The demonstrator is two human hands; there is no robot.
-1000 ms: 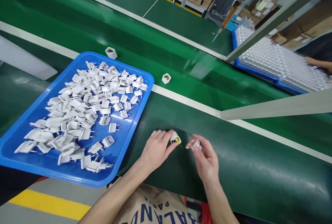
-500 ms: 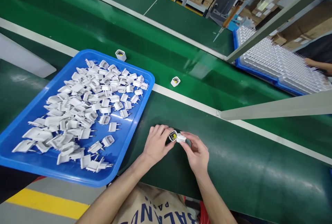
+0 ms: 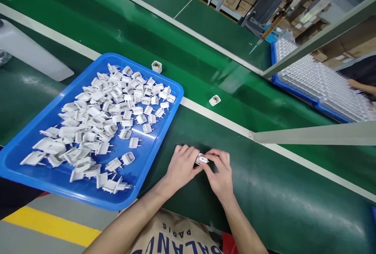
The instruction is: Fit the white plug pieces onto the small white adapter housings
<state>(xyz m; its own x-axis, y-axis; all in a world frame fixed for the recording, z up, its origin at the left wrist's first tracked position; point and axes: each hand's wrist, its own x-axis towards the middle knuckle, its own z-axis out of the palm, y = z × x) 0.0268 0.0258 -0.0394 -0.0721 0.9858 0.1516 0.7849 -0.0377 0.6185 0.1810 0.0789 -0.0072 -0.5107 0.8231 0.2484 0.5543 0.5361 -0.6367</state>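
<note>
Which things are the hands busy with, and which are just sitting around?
Busy with:
- left hand and right hand, pinched together on one small white plug part
- blue tray of loose white plug pieces, beside the left hand

Just sitting around:
- two small white housings on the green belt
- far tray of white parts

My left hand (image 3: pixel 180 167) and my right hand (image 3: pixel 220 173) meet over the green tabletop (image 3: pixel 279 199), both pinching one small white plug piece (image 3: pixel 201 160) between their fingertips. Just to my left lies a blue tray (image 3: pixel 44 171) heaped with white plug parts (image 3: pixel 102 120). Beyond it, two small white housings (image 3: pixel 156 66) sit apart on the green belt (image 3: pixel 123 30).
</note>
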